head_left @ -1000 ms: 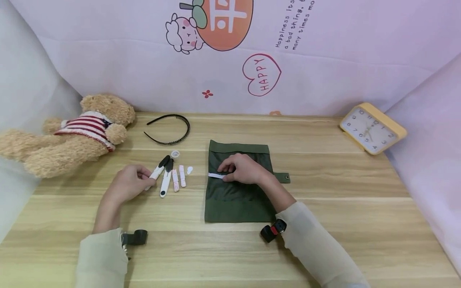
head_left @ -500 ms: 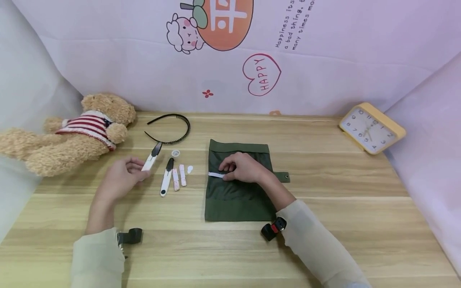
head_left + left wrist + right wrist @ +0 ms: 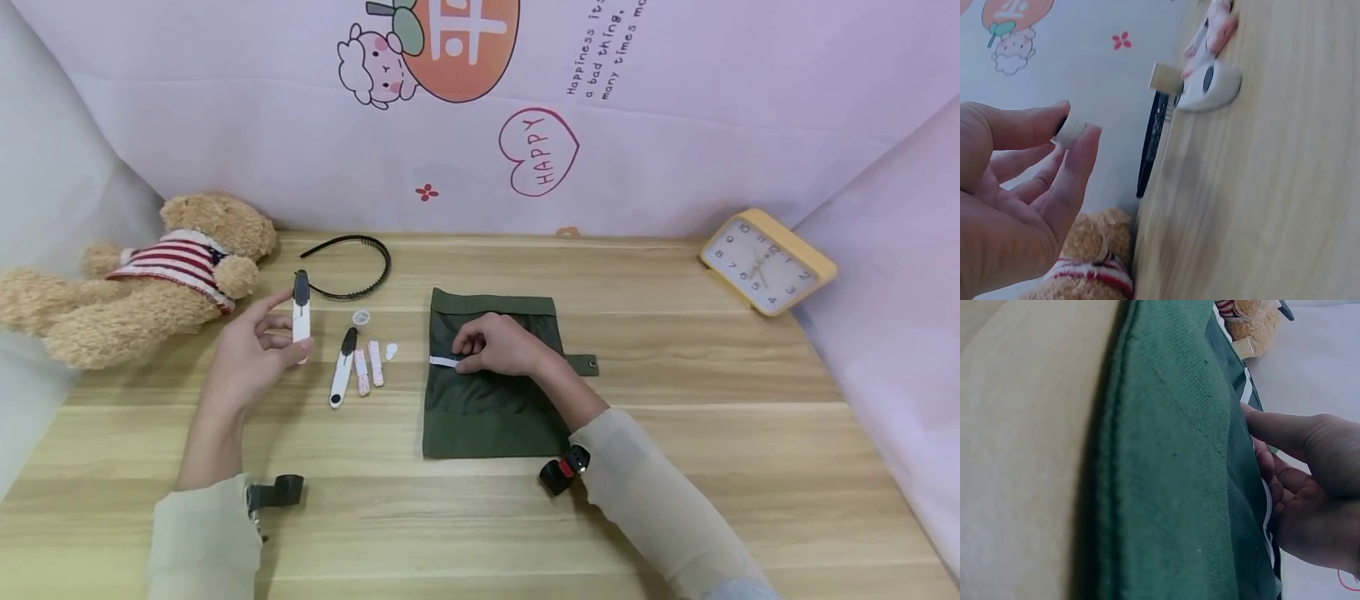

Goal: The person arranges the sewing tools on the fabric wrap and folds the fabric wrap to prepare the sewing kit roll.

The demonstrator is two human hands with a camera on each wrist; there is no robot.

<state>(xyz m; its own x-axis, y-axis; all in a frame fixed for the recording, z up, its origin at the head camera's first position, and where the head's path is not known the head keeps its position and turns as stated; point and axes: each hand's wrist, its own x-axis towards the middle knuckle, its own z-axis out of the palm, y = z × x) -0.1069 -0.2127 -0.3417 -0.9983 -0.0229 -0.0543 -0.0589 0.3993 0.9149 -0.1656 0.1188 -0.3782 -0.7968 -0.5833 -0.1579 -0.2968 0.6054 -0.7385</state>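
My left hand (image 3: 251, 354) holds white thread snips with a black cap (image 3: 302, 321) upright between thumb and fingers, raised off the table; the left wrist view shows their white end (image 3: 1071, 133) pinched at the fingertips. A second pair of thread snips (image 3: 342, 367) lies to the right of that hand, beside two pink-and-white folded strips (image 3: 369, 367). On the dark green fabric roll (image 3: 480, 435), spread flat, my right hand (image 3: 504, 346) pinches a white elastic strap (image 3: 443, 362). Part of the strap is hidden behind the fingers.
A small clear round case (image 3: 362, 317) and a white teardrop-shaped piece (image 3: 391, 351) lie near the strips. Behind them is a black headband (image 3: 386, 267). A teddy bear (image 3: 142, 308) lies at the left, and a yellow clock (image 3: 765, 262) stands at the back right.
My left hand has picked up one pair of thread snips, lifted it from beside the other and turned it upright. The right hand has stayed at the strap.
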